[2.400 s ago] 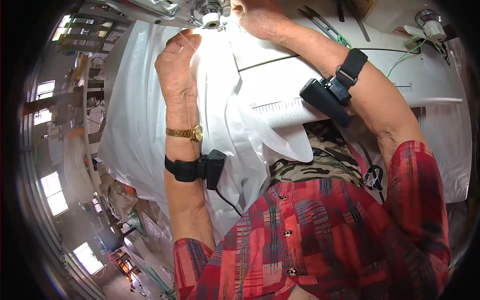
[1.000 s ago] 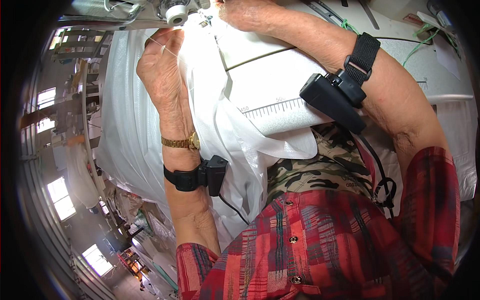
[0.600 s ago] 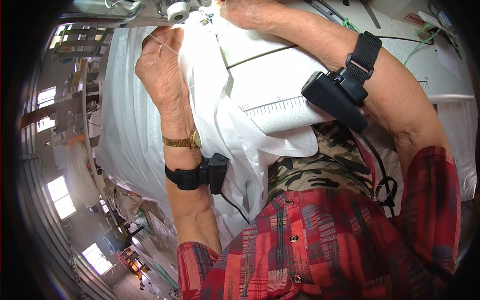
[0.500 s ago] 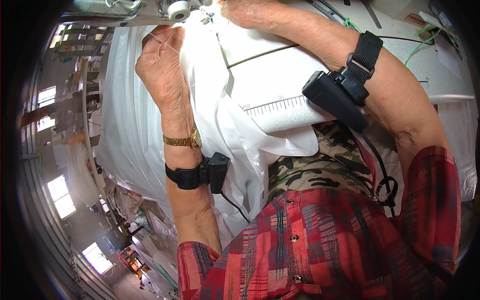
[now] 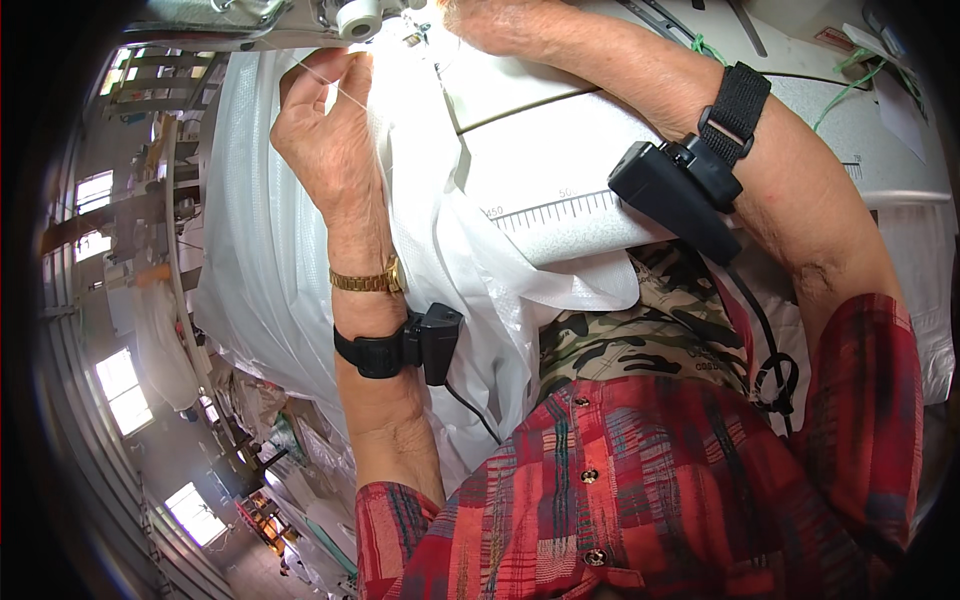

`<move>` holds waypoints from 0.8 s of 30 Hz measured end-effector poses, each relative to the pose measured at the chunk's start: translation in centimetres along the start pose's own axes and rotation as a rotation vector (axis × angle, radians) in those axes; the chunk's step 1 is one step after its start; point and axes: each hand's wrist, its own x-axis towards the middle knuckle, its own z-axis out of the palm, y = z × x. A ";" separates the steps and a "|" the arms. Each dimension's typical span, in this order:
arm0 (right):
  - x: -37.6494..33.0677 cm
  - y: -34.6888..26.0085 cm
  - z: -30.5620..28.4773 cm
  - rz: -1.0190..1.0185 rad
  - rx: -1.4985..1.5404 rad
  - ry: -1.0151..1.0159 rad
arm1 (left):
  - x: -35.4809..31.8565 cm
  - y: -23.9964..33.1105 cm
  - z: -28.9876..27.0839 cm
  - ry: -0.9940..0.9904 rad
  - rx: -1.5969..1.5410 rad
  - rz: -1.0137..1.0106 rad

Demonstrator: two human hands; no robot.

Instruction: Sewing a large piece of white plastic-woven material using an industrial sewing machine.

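My left hand (image 5: 325,135) is closed just below the sewing machine head (image 5: 290,35), thumb against curled fingers. What lies between the fingertips is lost in glare. Pale thread (image 5: 345,97) crosses in front of this hand. Around and under the hand, a white woven plastic sheet (image 5: 240,220) hangs in folds, draping down toward my lap. My right hand (image 5: 490,25) is at the top edge, right of the machine's round white knob (image 5: 358,20). Its fingertips are cut off and washed out by bright light.
A pale machine table (image 5: 560,150) with a printed ruler scale (image 5: 550,210) lies under my right forearm. Green threads (image 5: 850,90) hang at the far right. Black straps with cabled devices (image 5: 435,345) sit on both forearms. Shelves and windows (image 5: 123,390) show at left.
My left thumb and fingers have shifted slightly, with the thumb now standing more apart from the knuckles. The thread across the hand sits a little differently. My right hand has barely moved.
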 end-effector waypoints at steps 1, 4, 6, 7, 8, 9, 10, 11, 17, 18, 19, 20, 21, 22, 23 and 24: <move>0.0 0.0 0.0 0.004 0.016 -0.003 | 0.0 -0.1 -0.1 -0.003 -0.011 0.022; -0.1 0.0 -0.2 0.016 0.074 -0.009 | -0.1 0.2 -0.1 -0.004 -0.009 0.028; -0.2 -0.2 -0.3 0.028 0.132 -0.014 | 0.0 0.0 -0.3 -0.003 0.042 0.082; -0.3 -0.2 -0.5 0.036 0.173 -0.019 | 0.1 -0.1 -0.3 -0.002 0.093 0.136; -0.4 -0.4 -0.6 0.047 0.224 -0.023 | 0.1 -0.1 -0.3 -0.002 0.093 0.135; -0.5 -0.5 -0.8 0.058 0.286 -0.028 | 0.1 -0.2 -0.3 0.008 0.095 0.180; -0.7 -0.6 -1.0 0.072 0.356 -0.039 | 0.0 -0.2 -0.2 0.017 0.098 0.225; -1.0 -0.8 -1.4 0.088 0.439 -0.048 | 0.0 -0.2 -0.2 0.017 0.098 0.225; -4.5 -2.5 -4.4 0.192 1.002 -0.164 | 0.2 -0.7 -0.2 0.009 0.094 0.263; -5.4 -2.8 -5.0 0.213 1.082 -0.189 | 0.2 -0.8 -0.2 0.015 0.107 0.275; -6.3 -3.0 -5.7 0.235 1.156 -0.215 | 0.2 -0.9 -0.1 0.020 0.119 0.286; -7.1 -3.2 -6.5 0.252 1.221 -0.236 | 0.3 -0.9 0.0 0.018 0.118 0.287; -7.9 -3.5 -7.1 0.268 1.276 -0.263 | 0.3 -0.9 0.0 0.021 0.114 0.288; -8.6 -3.7 -7.6 0.288 1.327 -0.294 | 0.3 -0.9 -0.1 0.023 0.111 0.288; -9.2 -3.9 -8.0 0.310 1.365 -0.327 | 0.3 -0.9 -0.1 0.024 0.113 0.288; -9.7 -4.0 -8.2 0.324 1.393 -0.346 | 0.2 -0.8 -0.2 0.023 0.125 0.276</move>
